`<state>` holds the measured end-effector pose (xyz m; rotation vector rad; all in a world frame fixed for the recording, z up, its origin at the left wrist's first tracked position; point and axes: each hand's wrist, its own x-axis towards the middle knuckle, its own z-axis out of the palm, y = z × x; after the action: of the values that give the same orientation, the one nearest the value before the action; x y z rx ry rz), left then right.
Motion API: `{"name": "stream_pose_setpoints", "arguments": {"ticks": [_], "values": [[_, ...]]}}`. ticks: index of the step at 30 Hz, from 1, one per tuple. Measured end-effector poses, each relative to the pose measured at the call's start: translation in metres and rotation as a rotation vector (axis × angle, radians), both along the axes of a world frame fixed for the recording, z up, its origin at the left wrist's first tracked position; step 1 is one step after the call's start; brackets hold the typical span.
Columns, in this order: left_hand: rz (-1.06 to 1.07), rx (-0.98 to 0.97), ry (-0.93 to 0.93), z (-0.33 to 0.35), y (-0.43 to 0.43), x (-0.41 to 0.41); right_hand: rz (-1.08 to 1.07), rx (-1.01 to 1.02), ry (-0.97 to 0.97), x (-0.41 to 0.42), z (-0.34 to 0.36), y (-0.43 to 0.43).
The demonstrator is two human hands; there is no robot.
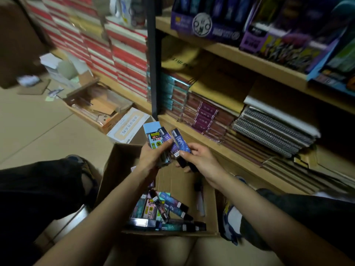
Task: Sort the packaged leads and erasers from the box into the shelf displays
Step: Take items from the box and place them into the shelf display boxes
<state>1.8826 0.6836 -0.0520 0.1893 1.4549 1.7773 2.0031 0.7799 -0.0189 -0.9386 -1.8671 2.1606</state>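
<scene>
- Left hand grips a fan of packs; right hand pinches one purple pack
- Box holds many loose packs; shelving seemingly barely begun

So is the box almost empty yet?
Not yet. The picture doesn't show what's already shelved. The left hand holds a bunch of packets and the right hand pinches a blue packet above the cardboard box. A pile of packets lies in the box bottom, so plenty is left.
</scene>
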Motion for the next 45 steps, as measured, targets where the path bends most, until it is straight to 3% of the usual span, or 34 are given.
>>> {"name": "stream_pose_setpoints", "arguments": {"ticks": [7,19,23,31,38,45], "values": [[-0.016,0.047,0.232,0.087,0.017,-0.026,-0.045,0.361,-0.016,0.004,0.073,0.026],[0.035,0.179,0.389,0.185,0.020,-0.089,-0.204,0.860,0.063,-0.037,0.194,0.096],[0.093,0.229,0.380,0.198,0.023,-0.097,-0.278,0.809,0.154,-0.060,0.221,0.112],[0.105,0.211,0.464,0.210,0.028,-0.105,-0.434,0.915,0.159,-0.098,0.252,0.149],[0.108,0.209,0.468,0.211,0.024,-0.107,-0.265,1.366,0.000,-0.125,0.259,0.157],[0.155,0.227,0.469,0.216,0.016,-0.114,-0.036,1.219,-0.035,-0.137,0.277,0.169]]}}
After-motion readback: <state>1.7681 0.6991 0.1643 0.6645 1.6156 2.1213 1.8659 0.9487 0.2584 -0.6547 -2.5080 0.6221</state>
